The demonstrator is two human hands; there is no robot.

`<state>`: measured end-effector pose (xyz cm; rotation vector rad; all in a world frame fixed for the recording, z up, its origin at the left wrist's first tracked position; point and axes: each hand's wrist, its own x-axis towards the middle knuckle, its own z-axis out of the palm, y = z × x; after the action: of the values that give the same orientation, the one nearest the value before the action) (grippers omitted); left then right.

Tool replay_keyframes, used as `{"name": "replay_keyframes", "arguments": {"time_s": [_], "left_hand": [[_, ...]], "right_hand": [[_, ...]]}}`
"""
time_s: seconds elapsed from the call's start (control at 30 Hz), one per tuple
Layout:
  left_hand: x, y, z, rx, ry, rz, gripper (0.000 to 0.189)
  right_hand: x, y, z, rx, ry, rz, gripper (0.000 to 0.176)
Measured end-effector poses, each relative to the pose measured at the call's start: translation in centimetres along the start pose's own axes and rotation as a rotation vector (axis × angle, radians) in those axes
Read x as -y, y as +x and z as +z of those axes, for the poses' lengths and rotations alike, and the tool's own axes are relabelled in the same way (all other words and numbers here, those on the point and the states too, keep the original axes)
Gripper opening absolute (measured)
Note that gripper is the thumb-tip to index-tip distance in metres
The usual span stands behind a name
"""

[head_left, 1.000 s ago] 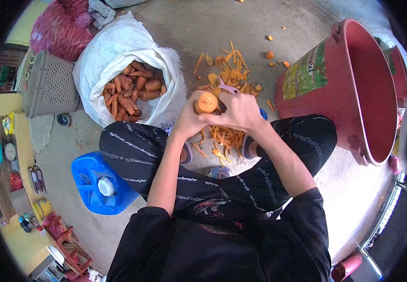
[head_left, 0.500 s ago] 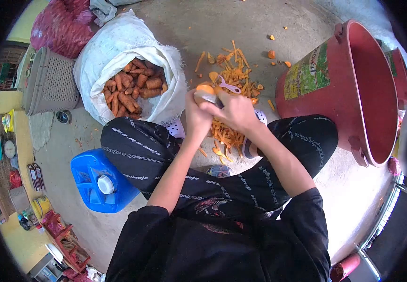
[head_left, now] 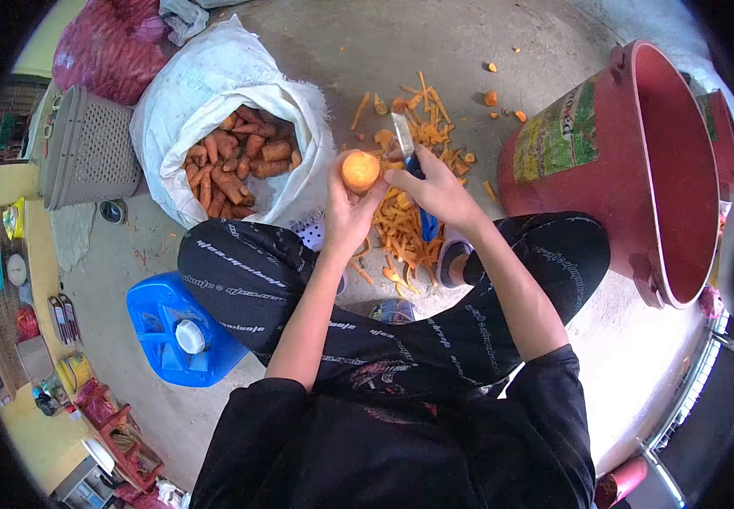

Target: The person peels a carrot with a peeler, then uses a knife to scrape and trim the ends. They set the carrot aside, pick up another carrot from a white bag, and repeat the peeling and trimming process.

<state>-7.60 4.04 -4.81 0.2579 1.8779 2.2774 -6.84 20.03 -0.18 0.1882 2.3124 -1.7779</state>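
My left hand (head_left: 348, 208) is closed around a carrot (head_left: 360, 172), whose bright orange cut face is turned up toward me. In my right hand (head_left: 437, 191) is a knife (head_left: 403, 136) with a blue handle; its blade points away from me, apart from the carrot. My right thumb reaches over beside the carrot. Below both hands, a heap of orange peelings and scraps (head_left: 405, 242) is spread on the floor between my feet.
A white sack (head_left: 206, 85) of unpeeled carrots (head_left: 229, 182) stands open at the left. On the right is a large red tub (head_left: 571, 178). A blue jerrycan (head_left: 159, 327) sits by my left knee, and a grey basket (head_left: 95, 144) stands behind it. Carrot bits (head_left: 490, 97) lie farther out.
The knife has come off the carrot and swung up to the right. The carrot's cut end now faces up. A light purple peeler seen on the peelings before is now hidden.
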Motion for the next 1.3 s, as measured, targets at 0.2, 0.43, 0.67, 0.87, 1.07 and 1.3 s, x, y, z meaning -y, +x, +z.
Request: {"name": "replay_keyframes", "arguments": {"time_s": [0.2, 0.43, 0.67, 0.87, 1.07, 1.3], "left_hand": [[0.6, 0.1, 0.0, 0.066, 0.007, 0.045, 0.055], [0.3, -0.2, 0.2, 0.077, 0.041, 0.076, 0.059], [1.3, -0.5, 0.0, 0.143, 0.168, 0.057, 0.055], [1.3, -0.5, -0.3, 0.113, 0.168, 0.044, 0.057], [0.7, -0.5, -0.1, 0.11, 0.022, -0.075, 0.055], [1.4, -0.1, 0.1, 0.081, -0.046, -0.125, 0.055]], "right_hand": [[0.1, -0.1, -0.1, 0.04, -0.029, -0.033, 0.061], [0.8, -0.4, 0.1, -0.002, -0.045, -0.044, 0.068], [-1.3, 0.6, 0.2, -0.069, 0.011, 0.068, 0.061], [-0.7, 0.4, -0.3, -0.083, 0.079, 0.149, 0.052], [-2.1, 1.0, 0.2, -0.116, 0.177, 0.247, 0.045], [-3.2, 1.7, 1.4, -0.062, 0.328, 0.237, 0.044]]}}
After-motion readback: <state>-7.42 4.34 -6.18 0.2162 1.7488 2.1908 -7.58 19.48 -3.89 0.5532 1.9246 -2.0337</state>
